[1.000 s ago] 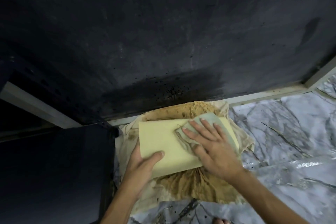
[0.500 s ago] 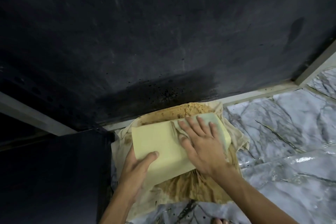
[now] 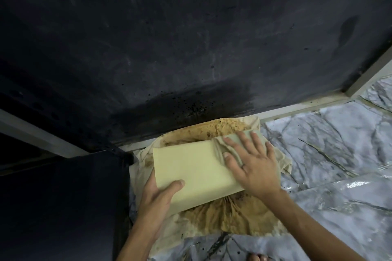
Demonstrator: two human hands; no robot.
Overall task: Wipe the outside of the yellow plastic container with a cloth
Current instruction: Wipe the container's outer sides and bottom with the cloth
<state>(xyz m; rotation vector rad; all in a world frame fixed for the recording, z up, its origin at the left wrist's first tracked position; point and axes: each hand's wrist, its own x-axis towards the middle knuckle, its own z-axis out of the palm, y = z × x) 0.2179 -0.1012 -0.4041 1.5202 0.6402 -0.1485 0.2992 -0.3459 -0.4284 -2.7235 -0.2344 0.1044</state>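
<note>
The yellow plastic container lies with a flat pale side facing up, on a brown-stained sheet. My left hand grips its near left corner, thumb on top. My right hand lies flat with fingers spread on the container's right part, pressing a pale greenish cloth against it. The cloth bunches in wrinkles by my fingertips. The container's right end is hidden under my right hand and the cloth.
The stained sheet covers a marble-patterned floor. A dark wall with a pale baseboard rises right behind the container. A dark panel stands at the left. A toe shows at the bottom edge.
My right hand has slid the cloth across the container's top toward the far right edge. The left hand keeps its hold on the near left corner.
</note>
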